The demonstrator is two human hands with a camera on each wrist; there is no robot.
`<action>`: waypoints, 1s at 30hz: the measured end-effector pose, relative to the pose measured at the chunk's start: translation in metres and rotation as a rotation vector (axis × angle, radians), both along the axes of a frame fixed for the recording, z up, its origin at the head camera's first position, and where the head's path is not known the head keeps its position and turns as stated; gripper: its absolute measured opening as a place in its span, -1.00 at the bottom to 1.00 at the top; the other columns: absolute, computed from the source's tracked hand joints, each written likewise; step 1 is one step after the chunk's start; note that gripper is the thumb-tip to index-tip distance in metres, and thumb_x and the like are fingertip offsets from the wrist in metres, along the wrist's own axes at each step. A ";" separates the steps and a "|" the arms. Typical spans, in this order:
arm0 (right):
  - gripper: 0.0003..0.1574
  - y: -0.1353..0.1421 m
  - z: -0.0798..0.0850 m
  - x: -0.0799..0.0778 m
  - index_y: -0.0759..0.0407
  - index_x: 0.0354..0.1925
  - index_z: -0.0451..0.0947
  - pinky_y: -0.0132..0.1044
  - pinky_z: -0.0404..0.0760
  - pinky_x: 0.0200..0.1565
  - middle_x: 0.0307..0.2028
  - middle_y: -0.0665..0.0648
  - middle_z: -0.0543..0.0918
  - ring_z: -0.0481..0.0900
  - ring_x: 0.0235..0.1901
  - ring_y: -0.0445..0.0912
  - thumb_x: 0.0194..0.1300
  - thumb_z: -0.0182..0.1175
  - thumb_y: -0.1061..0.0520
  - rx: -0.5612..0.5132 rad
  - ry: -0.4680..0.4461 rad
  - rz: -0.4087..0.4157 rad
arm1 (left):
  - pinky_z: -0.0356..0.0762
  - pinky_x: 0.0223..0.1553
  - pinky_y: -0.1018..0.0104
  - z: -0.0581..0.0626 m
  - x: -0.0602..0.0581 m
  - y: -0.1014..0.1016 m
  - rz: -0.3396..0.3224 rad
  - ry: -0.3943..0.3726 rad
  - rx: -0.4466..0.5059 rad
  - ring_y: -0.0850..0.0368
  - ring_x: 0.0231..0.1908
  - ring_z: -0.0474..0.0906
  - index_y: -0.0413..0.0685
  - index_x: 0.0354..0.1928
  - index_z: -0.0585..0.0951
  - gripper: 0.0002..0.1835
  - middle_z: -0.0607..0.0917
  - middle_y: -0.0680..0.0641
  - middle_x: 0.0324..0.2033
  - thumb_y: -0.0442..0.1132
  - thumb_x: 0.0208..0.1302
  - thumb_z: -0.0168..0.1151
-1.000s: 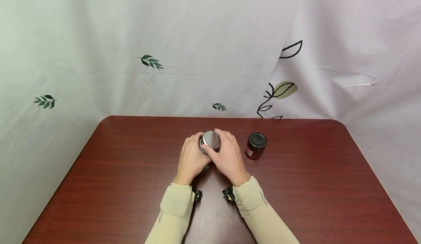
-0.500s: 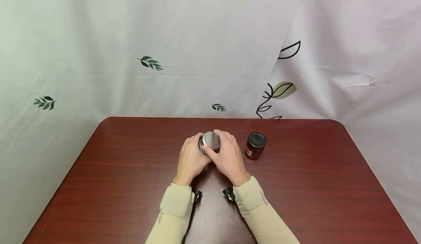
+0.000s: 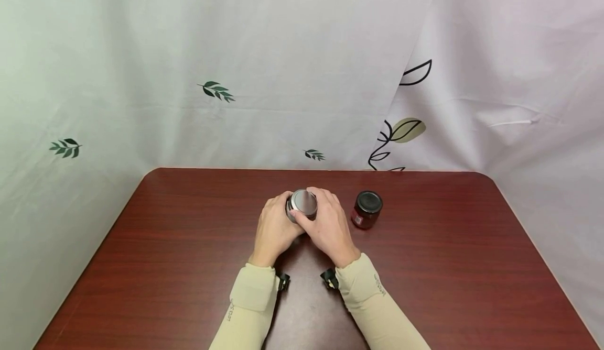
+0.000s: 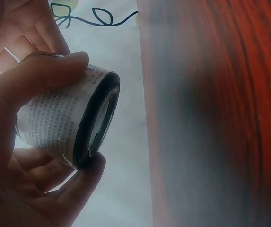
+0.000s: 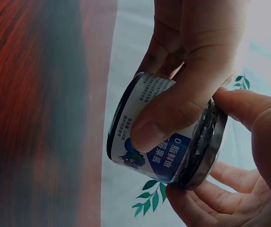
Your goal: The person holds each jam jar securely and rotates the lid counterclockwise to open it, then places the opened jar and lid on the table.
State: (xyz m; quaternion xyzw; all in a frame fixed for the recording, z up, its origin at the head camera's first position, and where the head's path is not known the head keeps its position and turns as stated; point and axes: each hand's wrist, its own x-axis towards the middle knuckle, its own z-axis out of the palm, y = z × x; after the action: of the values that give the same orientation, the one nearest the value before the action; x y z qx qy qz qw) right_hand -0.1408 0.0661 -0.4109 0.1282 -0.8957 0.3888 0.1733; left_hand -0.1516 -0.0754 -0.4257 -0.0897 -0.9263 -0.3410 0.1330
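Observation:
A small glass jar [image 5: 172, 153] with a white and blue printed label is held off the table, close to upright in the head view. My left hand [image 3: 276, 227] grips the jar's body, its thumb lying across the label in both wrist views. My right hand [image 3: 327, 227] holds the jar's silver lid [image 3: 303, 201] by the rim, thumb on the near side and fingers on the far side. The lid sits on the jar. In the left wrist view the base of the jar faces the table, and the right hand is partly hidden behind the jar.
A second jar [image 3: 366, 209], dark red with a black lid, stands on the brown wooden table [image 3: 448, 255] just right of my right hand. Pale cloth [image 3: 283, 77] with leaf prints hangs behind the table and along its sides.

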 end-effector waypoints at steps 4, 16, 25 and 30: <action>-0.31 0.000 0.000 0.000 0.30 0.15 0.54 0.00 0.53 0.05 0.06 0.24 0.62 0.54 0.01 0.13 0.19 0.47 -0.06 0.000 -0.004 0.005 | 0.53 0.07 -0.03 0.000 0.000 0.000 0.001 0.004 -0.002 -0.15 0.01 0.57 -0.24 0.15 0.58 -0.29 0.70 -0.18 -0.03 -0.04 -0.04 0.57; -0.32 0.001 -0.001 0.000 0.29 0.15 0.54 -0.01 0.53 0.06 0.07 0.24 0.61 0.54 0.03 0.12 0.19 0.48 -0.03 0.008 0.005 0.017 | 0.54 0.03 -0.02 -0.001 0.000 -0.001 -0.003 0.007 -0.013 -0.15 -0.03 0.59 -0.21 0.09 0.60 -0.34 0.71 -0.16 -0.09 -0.04 -0.05 0.57; -0.34 0.001 0.000 0.000 0.26 0.15 0.54 -0.01 0.53 0.08 0.08 0.22 0.61 0.53 0.06 0.12 0.20 0.46 -0.04 0.001 -0.027 0.029 | 0.55 0.01 -0.02 0.000 0.000 -0.001 -0.007 -0.009 -0.005 -0.15 -0.04 0.59 -0.21 0.11 0.60 -0.32 0.71 -0.16 -0.08 -0.02 -0.04 0.57; -0.36 0.002 0.001 0.000 0.25 0.14 0.54 -0.01 0.53 0.06 0.06 0.21 0.61 0.53 0.03 0.12 0.20 0.46 -0.04 0.006 -0.024 0.033 | 0.55 0.01 -0.02 0.001 0.000 -0.001 -0.008 -0.009 -0.004 -0.14 -0.05 0.59 -0.20 0.09 0.61 -0.35 0.71 -0.15 -0.09 -0.03 -0.04 0.57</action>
State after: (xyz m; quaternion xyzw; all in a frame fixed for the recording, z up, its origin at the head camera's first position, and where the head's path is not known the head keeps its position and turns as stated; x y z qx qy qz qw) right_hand -0.1406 0.0679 -0.4095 0.1389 -0.8966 0.3906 0.1556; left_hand -0.1516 -0.0766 -0.4250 -0.0923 -0.9272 -0.3401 0.1272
